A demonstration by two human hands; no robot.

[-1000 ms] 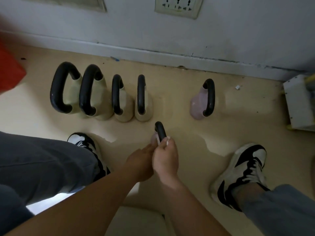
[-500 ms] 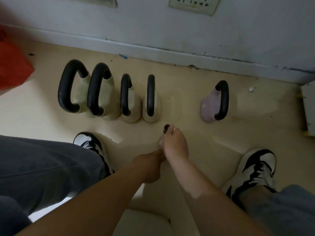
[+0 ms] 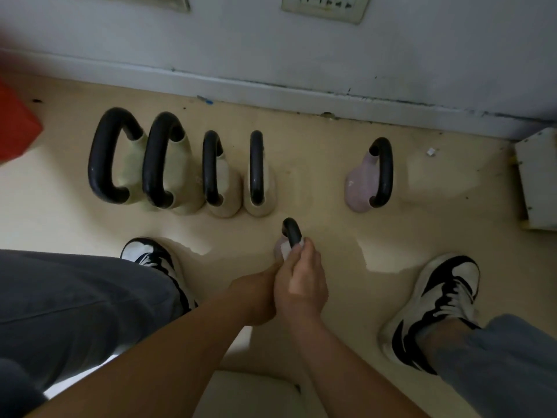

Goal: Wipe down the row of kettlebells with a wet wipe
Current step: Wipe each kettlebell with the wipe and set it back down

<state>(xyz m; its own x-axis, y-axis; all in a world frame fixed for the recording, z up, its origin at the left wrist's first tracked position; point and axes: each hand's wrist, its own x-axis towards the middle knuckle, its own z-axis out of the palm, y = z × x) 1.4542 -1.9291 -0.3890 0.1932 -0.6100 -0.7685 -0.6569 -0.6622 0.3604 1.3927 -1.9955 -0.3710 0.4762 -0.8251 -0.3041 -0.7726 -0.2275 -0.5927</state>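
Several cream kettlebells with black handles stand side by side near the wall, and a pink kettlebell stands apart to their right. A small pink kettlebell sits forward of the row, between my feet. My right hand curls round the lower part of its black handle, with a bit of white wet wipe showing at the fingertips. My left hand reaches in under the right and holds the kettlebell's body; its fingers are mostly hidden.
My two black-and-white shoes flank the small kettlebell. A red object is at the left edge and a white box at the right. The wall and skirting run behind the row.
My right hand slid up over the top of the small kettlebell's handle, then came back down, leaving the handle's top showing again. My left hand stayed on the body.
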